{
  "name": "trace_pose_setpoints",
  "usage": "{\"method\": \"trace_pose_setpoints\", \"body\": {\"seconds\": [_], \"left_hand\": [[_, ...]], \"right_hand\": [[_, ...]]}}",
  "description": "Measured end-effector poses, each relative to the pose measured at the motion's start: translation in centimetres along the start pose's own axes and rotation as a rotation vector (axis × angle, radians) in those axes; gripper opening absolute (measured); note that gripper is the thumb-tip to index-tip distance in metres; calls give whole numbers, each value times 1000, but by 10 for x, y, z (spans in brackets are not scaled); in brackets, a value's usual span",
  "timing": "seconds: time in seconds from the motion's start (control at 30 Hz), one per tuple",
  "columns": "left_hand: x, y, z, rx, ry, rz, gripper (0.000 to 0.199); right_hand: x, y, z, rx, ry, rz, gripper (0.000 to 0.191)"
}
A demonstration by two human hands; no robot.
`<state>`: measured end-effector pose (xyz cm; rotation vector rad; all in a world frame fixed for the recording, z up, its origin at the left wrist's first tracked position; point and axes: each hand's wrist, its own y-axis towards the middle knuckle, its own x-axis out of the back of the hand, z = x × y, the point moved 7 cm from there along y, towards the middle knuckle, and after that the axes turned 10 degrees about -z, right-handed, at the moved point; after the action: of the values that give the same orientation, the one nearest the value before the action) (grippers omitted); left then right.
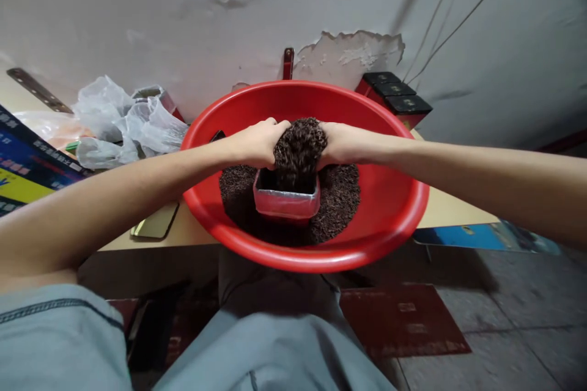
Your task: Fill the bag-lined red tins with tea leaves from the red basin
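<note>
A large red plastic basin point(389, 208) holds a spread of dark, dry loose tea leaves point(342, 201). Within it stands a small red box point(287, 203), its top open and a silvery lining folded over the rim. Just above this box, my left hand point(268, 140) and my right hand point(337, 142) cup a heap of the leaves point(301, 145) between them. The left hand presses from the left side and the right hand from the right. Some leaves are blurred at the heap's lower edge, dropping toward the box. Fingertips of both hands are partly hidden behind the heap.
Crumpled clear plastic bags point(110, 116) and another lined box point(158, 98) lie left of the basin. A phone point(156, 223) rests by the table's front edge. Red boxes with black lids point(397, 95) stand back right, near the peeling wall point(353, 52).
</note>
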<state>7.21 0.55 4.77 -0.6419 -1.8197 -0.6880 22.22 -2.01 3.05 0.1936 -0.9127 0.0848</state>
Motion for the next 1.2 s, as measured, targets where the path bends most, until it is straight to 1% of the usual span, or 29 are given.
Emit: {"method": "trace_pose_setpoints", "body": {"seconds": [0.07,0.13,0.2,0.3,0.47,0.63,0.7,0.73,0.83,0.87,0.9,0.97,1.07,1.13,1.2], "left_hand": [[-5,-7,-6,19,78,21,61],[-6,-12,-14,8,107,28,52],[-2,-16,-21,-6,84,22,51],[9,-23,-23,-9,1,-7,53],[21,-32,-10,-27,-125,-6,47],[24,-37,8,-27,-102,-16,48],[20,-39,16,-4,-86,32,57],[15,-41,20,3,-76,83,66],[-10,-48,32,-24,-72,320,112],[-19,-50,36,-43,-86,381,125],[-28,-49,40,-60,-109,411,133],[-41,-43,47,-74,-164,382,137],[-56,-31,52,-50,-237,296,137],[-63,-31,46,-75,-297,300,142],[-64,-37,38,-137,-360,307,146]], "right_hand": [[-2,-6,5,7,-107,-21,57],[-2,-10,13,36,-166,-29,50],[-1,-14,23,72,-160,-30,47],[1,-19,37,99,-128,-25,48],[3,-20,57,140,-70,10,46],[-1,-23,58,177,5,1,39],[-11,-28,58,283,-10,-6,40],[-19,-31,59,364,-32,-1,44],[-47,-41,58,634,-122,51,66],[-54,-41,56,701,-144,66,70],[-60,-40,52,748,-160,72,70],[-66,-32,45,784,-174,69,63],[-67,-21,37,757,-181,39,55],[-66,-25,38,776,-179,19,51],[-66,-38,43,832,-155,19,48]]}}
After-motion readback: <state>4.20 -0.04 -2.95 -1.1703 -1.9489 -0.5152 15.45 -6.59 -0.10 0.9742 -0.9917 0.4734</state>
